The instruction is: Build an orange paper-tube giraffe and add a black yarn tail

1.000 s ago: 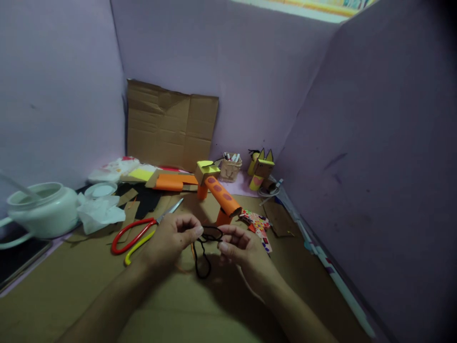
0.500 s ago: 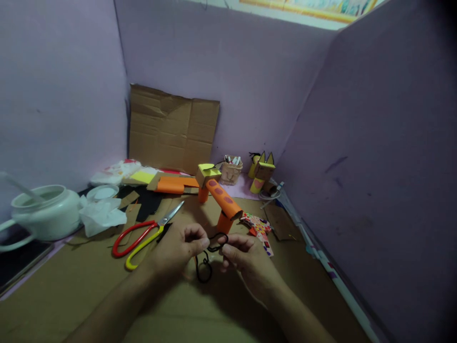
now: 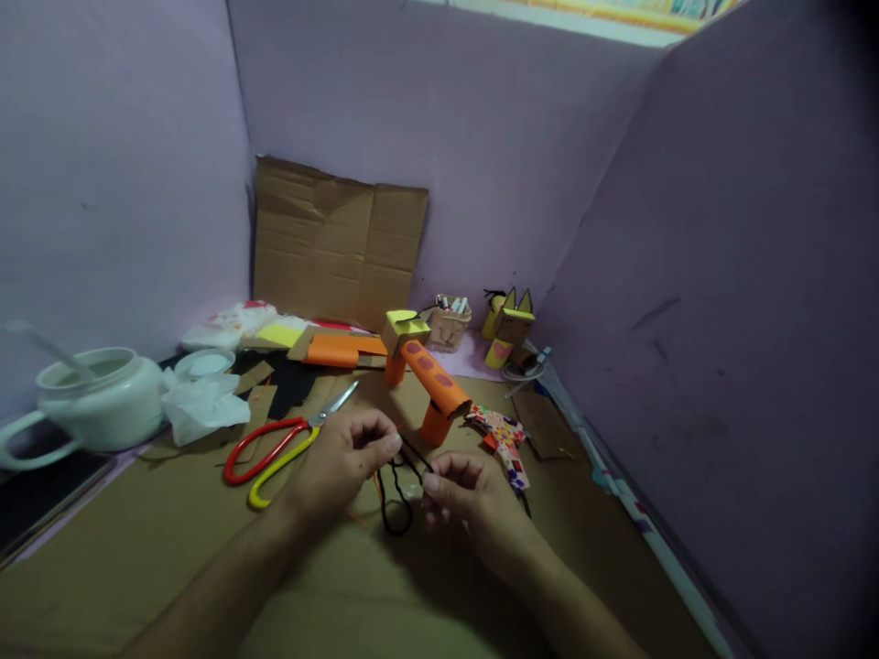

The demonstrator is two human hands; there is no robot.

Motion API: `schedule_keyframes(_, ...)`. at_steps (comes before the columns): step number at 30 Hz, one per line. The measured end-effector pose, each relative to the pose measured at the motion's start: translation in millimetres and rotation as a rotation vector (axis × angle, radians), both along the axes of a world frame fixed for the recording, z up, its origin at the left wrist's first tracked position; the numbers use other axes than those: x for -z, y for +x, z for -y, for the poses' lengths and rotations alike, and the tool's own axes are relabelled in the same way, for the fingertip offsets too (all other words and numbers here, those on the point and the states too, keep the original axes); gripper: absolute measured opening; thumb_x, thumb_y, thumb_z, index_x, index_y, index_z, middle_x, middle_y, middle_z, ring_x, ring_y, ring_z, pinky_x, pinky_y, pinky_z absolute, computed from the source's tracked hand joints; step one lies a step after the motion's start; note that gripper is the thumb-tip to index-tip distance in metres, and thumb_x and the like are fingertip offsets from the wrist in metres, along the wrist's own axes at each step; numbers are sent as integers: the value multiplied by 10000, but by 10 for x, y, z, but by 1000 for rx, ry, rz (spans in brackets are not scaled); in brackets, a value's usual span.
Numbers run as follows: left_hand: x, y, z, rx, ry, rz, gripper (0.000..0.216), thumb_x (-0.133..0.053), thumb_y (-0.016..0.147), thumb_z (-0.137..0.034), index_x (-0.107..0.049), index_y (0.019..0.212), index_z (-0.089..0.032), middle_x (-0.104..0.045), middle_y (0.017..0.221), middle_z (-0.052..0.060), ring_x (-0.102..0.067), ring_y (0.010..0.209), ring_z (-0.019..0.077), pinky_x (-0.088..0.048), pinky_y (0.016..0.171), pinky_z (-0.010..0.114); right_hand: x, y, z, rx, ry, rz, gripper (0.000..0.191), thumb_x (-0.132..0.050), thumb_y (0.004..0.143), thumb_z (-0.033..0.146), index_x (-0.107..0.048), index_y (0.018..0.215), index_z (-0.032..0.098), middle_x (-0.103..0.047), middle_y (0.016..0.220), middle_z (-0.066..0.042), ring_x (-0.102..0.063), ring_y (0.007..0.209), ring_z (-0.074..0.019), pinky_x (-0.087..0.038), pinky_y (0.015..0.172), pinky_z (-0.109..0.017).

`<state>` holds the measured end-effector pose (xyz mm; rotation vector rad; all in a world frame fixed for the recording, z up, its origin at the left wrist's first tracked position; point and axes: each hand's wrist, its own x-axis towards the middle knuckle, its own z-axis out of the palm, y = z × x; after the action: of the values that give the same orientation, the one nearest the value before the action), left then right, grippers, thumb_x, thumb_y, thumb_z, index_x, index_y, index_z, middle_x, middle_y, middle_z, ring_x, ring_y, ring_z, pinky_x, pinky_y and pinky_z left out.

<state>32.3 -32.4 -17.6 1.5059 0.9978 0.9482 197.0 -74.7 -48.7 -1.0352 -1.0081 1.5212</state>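
A thin black cord (image 3: 396, 529) hangs in a loop between my two hands, low over the cardboard. My left hand (image 3: 353, 458) pinches it between thumb and fingertips. With thumb and forefinger, my right hand (image 3: 471, 499) grips the same cord, a short stretch running straight between the two pinches. Just beyond them stands an orange paper-tube animal (image 3: 439, 380) with purple spots and a boxy yellow-topped head. Scissors (image 3: 275, 458) with one red and one yellow handle lie beside my left hand, blades partly apart.
To the left stand a white mug (image 3: 103, 403) with a stick in it and crumpled tissue (image 3: 202, 407). Patterned paper (image 3: 501, 435) lies right of the animal. Behind are a pen basket (image 3: 450, 325), yellow-eared figures (image 3: 509, 329) and leaning cardboard (image 3: 336, 243).
The cord between my hands has gone from a rounded loop to a straighter stretch. My hands stay nearly in place, and the whole view has shifted slightly.
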Motion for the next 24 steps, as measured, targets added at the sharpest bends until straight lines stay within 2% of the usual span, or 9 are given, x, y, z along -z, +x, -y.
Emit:
schedule_keyframes(4,-29,-6,8,2,60,-35,205,-602,667,-324,-517,582,-158,-441,544,-31,-351,508,91,-277,466,207,0,-17,17,-62,-13,35,325,-792,550,385,-590,613,138,-593,485,28,-525,385,-76,-374,422,-188)
schedule_keyframes(10,-73,-10,33,70,85,-55,223,-592,675,-326,-500,560,-160,-433,550,-26,-374,536,100,-309,493,212,1,-23,34,-146,-17,79,256,-762,590,373,-666,646,142,-641,556,1,-528,434,-73,-405,470,-205)
schedule_keyframes(18,-16,4,10,5,13,2,226,-595,689,-352,-509,596,-164,-360,495,-57,-261,451,69,-207,404,195,4,-27,58,-144,44,182,191,-732,609,343,-724,630,153,-627,547,-11,-496,484,-89,-396,507,-231)
schedule_keyframes(24,-30,48,79,-70,157,-55,192,-565,701,-319,-517,606,-159,-452,563,-25,-391,530,98,-316,484,209,8,-60,65,-161,16,125,187,-749,588,333,-710,603,150,-610,522,2,-501,479,-85,-398,515,-227)
